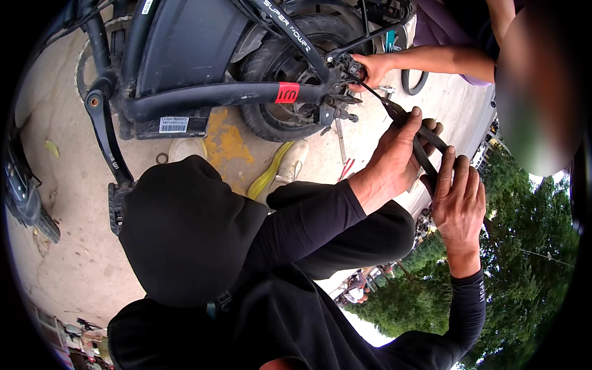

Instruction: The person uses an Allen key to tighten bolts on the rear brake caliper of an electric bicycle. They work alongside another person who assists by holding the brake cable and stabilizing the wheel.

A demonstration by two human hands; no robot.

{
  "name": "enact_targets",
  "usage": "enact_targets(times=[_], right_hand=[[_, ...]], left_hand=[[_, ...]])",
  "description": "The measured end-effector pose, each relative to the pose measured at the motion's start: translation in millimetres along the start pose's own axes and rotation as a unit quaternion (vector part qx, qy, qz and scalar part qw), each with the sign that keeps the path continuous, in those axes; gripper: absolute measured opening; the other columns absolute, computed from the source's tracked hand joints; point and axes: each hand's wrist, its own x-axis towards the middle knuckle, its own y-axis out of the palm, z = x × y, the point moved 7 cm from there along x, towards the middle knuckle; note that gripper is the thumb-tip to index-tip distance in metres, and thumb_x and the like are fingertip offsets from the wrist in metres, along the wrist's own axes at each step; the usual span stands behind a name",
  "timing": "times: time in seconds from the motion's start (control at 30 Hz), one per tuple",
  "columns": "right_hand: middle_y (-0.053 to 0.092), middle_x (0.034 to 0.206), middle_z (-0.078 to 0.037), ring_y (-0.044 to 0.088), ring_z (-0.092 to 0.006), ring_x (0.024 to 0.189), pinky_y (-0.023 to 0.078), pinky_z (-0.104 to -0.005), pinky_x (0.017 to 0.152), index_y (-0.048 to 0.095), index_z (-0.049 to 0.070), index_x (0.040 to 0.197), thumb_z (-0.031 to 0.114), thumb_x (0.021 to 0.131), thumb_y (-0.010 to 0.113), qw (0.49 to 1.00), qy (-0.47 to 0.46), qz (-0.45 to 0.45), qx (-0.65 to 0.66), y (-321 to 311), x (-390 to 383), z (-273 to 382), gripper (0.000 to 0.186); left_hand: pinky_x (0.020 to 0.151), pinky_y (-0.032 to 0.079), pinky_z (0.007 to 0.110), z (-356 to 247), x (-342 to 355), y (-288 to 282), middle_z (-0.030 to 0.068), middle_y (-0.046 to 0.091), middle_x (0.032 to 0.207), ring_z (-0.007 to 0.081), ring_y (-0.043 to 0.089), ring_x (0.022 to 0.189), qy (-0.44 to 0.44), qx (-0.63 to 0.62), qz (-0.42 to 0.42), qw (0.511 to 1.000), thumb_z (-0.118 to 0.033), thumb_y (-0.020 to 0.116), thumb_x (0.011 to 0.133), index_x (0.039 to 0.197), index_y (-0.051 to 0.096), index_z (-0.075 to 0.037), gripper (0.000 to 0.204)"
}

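Note:
My left hand point(394, 154) is closed, its thumb pressed over a flat black strip point(424, 161) and the end of a thin black cable point(372, 93). The cable stretches from the rear wheel's hub area to my fingers. My right hand point(459, 200) pinches the strip's other side, fingertips bent around it. Tape or rubber, I cannot tell which. Beyond my hands, another person's hand point(370, 71) touches the axle end of the electric bicycle's black frame point(216, 94), beside the rear wheel point(265, 120).
A crank arm with a pedal point(116, 206) juts toward me. On the concrete lie red-handled pliers point(346, 168), a metal rod-like tool point(340, 142), a small ring point(161, 158) and a black rubber loop point(414, 83). A shoe point(293, 161) is near the wheel; another bicycle wheel point(48, 225) stands left.

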Motion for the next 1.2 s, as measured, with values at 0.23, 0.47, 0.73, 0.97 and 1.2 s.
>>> enact_targets(times=[0.23,0.47,0.73,0.97,1.2], right_hand=[[0.065,0.064,-0.006,0.064,-0.0128,0.054,0.048,-0.0264,0.049,0.063,-0.006,0.113,0.048,0.105,0.05,0.645,0.274,0.213,0.68,43.7,8.6,-33.4,0.056],[0.057,0.135,-0.015,0.061,-0.0269,0.115,0.052,-0.0399,0.088,0.039,0.009,0.153,0.033,0.097,0.061,0.989,-0.016,-0.007,-0.146,8.9,-7.8,6.9,0.065],[0.065,0.069,-0.012,0.066,-0.0233,0.058,0.053,-0.0359,0.059,0.061,-0.007,0.119,0.05,0.103,0.052,0.52,0.301,0.288,0.746,40.5,1.4,-28.7,0.059],[0.059,0.133,-0.014,0.06,-0.0287,0.117,0.05,-0.0444,0.093,0.045,0.002,0.147,0.027,0.099,0.056,0.989,-0.022,-0.047,-0.14,-17.1,0.9,9.2,0.055],[0.068,0.08,-0.015,0.064,-0.0257,0.062,0.053,-0.0371,0.058,0.059,-0.002,0.117,0.04,0.102,0.058,0.851,0.129,0.067,0.504,13.6,4.5,-24.6,0.045]], left_hand=[[0.099,0.05,0.037,-2.6,3.8,-0.1,0.006,0.06,0.106,0.0212,0.062,0.108,0.009,0.011,0.044,0.999,-0.039,0.074,0.093,0.118,0.049,-0.008,0.047],[0.099,0.05,0.038,-7.1,1.2,4.6,0.0055,0.061,0.106,0.0219,0.063,0.108,0.013,0.001,0.018,1.0,-0.038,0.074,0.093,0.112,0.053,-0.009,0.04],[0.101,0.05,0.037,0.9,-3.1,-0.8,0.0057,0.064,0.113,0.0217,0.062,0.116,-0.028,-0.035,0.067,0.997,-0.032,0.067,0.099,0.111,0.054,-0.011,0.028],[0.104,0.048,0.039,-0.6,-1.4,0.0,0.0064,0.062,0.114,0.0236,0.061,0.12,-0.007,-0.032,0.032,0.999,-0.031,0.065,0.101,0.117,0.053,-0.01,0.029],[0.107,0.047,0.042,-1.3,-8.3,2.8,0.0077,0.061,0.114,0.0228,0.058,0.118,-0.032,-0.016,0.065,0.997,-0.038,0.07,0.096,0.115,0.053,-0.007,0.04]])
